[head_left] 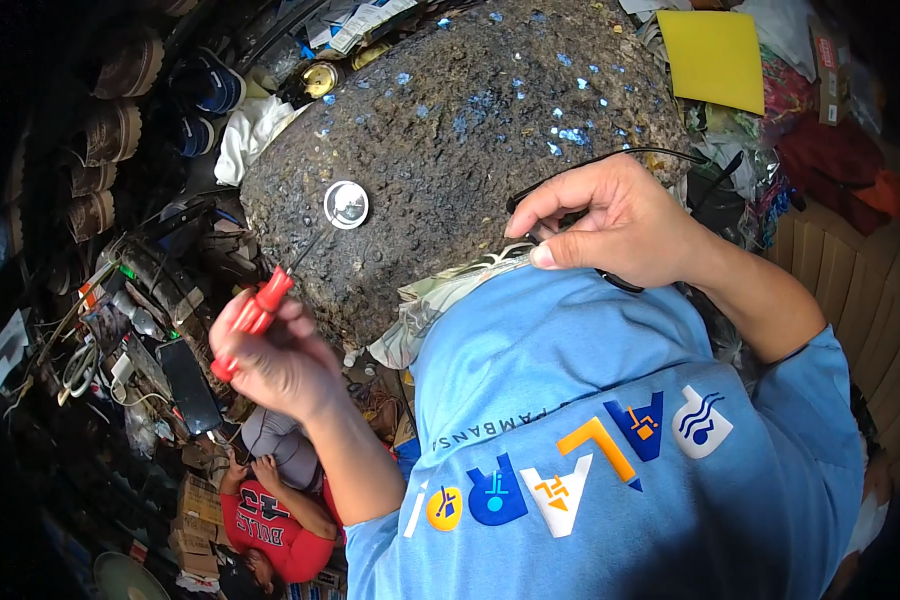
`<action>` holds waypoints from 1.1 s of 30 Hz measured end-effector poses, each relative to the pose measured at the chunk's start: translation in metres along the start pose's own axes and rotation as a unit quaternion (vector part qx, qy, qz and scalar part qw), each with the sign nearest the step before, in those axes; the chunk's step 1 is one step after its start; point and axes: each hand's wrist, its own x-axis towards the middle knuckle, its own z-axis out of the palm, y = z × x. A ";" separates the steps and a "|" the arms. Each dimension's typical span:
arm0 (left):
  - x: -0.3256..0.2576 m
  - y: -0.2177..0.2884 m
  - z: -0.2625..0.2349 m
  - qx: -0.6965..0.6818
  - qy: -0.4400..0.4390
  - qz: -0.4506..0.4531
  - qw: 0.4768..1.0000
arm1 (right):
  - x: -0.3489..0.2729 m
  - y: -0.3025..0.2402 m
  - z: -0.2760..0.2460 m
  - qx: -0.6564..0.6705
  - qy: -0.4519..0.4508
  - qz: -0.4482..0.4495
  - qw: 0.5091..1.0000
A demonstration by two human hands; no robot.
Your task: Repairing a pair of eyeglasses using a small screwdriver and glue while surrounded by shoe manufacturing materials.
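Observation:
My left hand is closed around the red handle of a small screwdriver. Its thin dark shaft points up towards a small round silvery tin on a rough, dark work surface. My right hand pinches a pair of black-framed eyeglasses between thumb and fingers, above my lap. One thin temple stretches out to the right past the hand, and part of the dark frame shows below the palm. The fingers hide the rest of the frame.
Blue flecks dot the surface. A yellow sheet lies at the far right, a golden tin and white cloth at the far left. Shoes hang left, above a phone among clutter. A person in red sits lower left.

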 end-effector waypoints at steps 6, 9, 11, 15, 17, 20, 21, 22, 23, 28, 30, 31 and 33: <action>-0.012 -0.037 0.003 -0.073 0.025 -0.053 0.996 | -0.001 -0.001 0.001 -0.005 0.004 0.003 1.000; -0.015 -0.039 0.008 -0.053 0.038 -0.028 0.997 | -0.001 -0.006 0.001 0.007 0.001 0.019 1.000; -0.013 -0.041 0.006 -0.023 0.038 -0.009 0.999 | -0.002 -0.005 0.000 0.000 0.000 0.015 1.000; -0.013 -0.040 0.011 0.049 0.050 0.023 0.997 | -0.002 0.000 0.002 0.000 0.008 -0.002 1.000; -0.012 -0.040 0.011 0.070 0.060 0.026 0.995 | -0.002 -0.001 0.002 0.004 0.007 0.002 1.000; -0.010 -0.042 0.012 0.066 0.062 0.019 0.996 | -0.003 0.001 0.001 0.005 0.007 0.001 1.000; -0.009 -0.041 0.012 0.068 0.063 0.021 0.995 | -0.003 0.002 0.000 0.001 0.008 -0.003 1.000; -0.009 -0.041 0.013 0.070 0.065 0.019 0.995 | -0.003 0.003 0.000 0.001 0.006 -0.004 1.000; -0.009 -0.042 0.015 0.072 0.067 0.016 0.995 | -0.002 0.004 0.000 0.007 0.009 -0.009 1.000; -0.006 -0.044 0.020 0.111 0.074 0.017 0.991 | 0.000 0.005 0.000 0.011 0.011 -0.020 1.000; -0.006 -0.045 0.023 0.125 0.070 0.021 0.989 | 0.001 0.003 0.000 0.022 0.008 -0.003 1.000; -0.006 -0.045 0.023 0.125 0.070 0.020 0.990 | 0.001 0.002 -0.001 0.022 0.008 -0.002 1.000; -0.006 -0.045 0.022 0.134 0.065 0.026 0.988 | 0.001 0.000 -0.003 0.047 -0.011 0.039 0.998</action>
